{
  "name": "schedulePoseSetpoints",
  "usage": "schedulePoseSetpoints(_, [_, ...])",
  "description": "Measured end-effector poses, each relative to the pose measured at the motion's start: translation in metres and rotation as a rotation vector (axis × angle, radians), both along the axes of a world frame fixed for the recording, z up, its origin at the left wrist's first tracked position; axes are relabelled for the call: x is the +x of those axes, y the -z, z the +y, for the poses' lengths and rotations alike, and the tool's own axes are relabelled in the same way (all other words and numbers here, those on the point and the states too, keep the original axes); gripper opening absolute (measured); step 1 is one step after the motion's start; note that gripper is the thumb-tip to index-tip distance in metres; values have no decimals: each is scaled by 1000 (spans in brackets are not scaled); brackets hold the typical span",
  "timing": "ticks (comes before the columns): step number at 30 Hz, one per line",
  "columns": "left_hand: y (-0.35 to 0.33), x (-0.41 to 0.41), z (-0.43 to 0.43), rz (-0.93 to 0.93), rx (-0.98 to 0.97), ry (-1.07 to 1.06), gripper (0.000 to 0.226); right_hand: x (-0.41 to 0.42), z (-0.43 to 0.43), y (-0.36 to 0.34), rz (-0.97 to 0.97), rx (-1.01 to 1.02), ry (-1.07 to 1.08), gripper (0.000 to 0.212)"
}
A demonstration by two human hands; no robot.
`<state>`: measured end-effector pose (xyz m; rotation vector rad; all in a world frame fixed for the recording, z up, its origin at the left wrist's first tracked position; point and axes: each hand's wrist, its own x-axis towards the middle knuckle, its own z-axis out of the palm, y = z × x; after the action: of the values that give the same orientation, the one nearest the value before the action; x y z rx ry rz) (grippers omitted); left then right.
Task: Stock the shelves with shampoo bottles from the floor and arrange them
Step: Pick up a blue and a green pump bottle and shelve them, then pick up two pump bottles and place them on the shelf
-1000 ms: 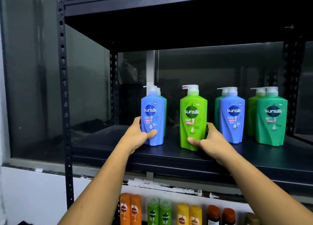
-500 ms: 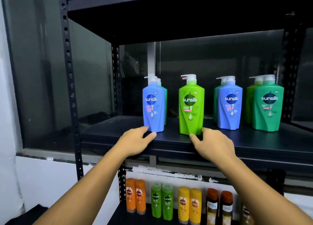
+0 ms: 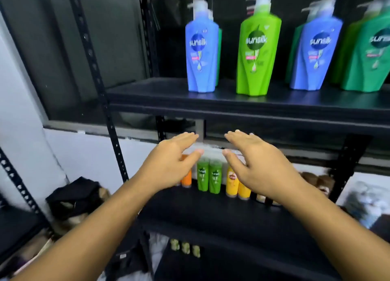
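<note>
Both hands, left (image 3: 168,164) and right (image 3: 259,162), hover empty with fingers spread below the upper shelf (image 3: 232,103) of pump bottles (image 3: 256,54).

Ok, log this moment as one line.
left hand: open, empty | right hand: open, empty | both below upper shelf | leftmost blue bottle, light-green bottle: upright on it
</note>
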<state>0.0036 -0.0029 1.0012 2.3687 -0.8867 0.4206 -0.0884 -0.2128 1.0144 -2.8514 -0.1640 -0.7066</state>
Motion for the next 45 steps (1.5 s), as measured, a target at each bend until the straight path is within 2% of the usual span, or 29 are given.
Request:
schedulePoseSetpoints(5, [96, -37, 22, 175, 129, 28, 54, -27, 13, 98, 254, 47, -71, 55])
schedulePoseSetpoints(13, [256, -110, 65, 632, 321, -13, 59, -90, 26, 262, 711, 145, -124, 58])
schedulePoseSetpoints(16, [299, -129, 79, 802, 352, -31, 40, -106, 33, 312, 865, 175, -107, 56])
schedulePoseSetpoints(18, [324, -137, 87, 891, 376, -67, 39, -114, 39, 338, 945, 170, -98, 53])
schedulePoseSetpoints(21, [350, -147, 94, 968, 418, -116, 54, -123, 49, 366, 1063, 202, -98, 56])
schedulePoseSetpoints(30, [395, -156, 110, 1139, 424, -185, 54, -123, 74, 418, 1242, 256, -123, 63])
schedulePoseSetpoints(33, [410, -153, 117, 1150, 410, -216, 76, -108, 79, 438, 1272, 348, -92, 61])
schedulePoseSetpoints(35, [425, -150, 124, 1163, 404, -240, 80, -94, 82, 454, 1293, 377, -63, 59])
schedulePoseSetpoints(40, [510, -130, 141, 1255, 386, -314, 65, -61, 94, 526, 1400, 490, -6, 58])
schedulePoseSetpoints(45, [635, -108, 155, 1302, 389, -343, 60, -36, 109, 655, 1468, 590, 42, 58])
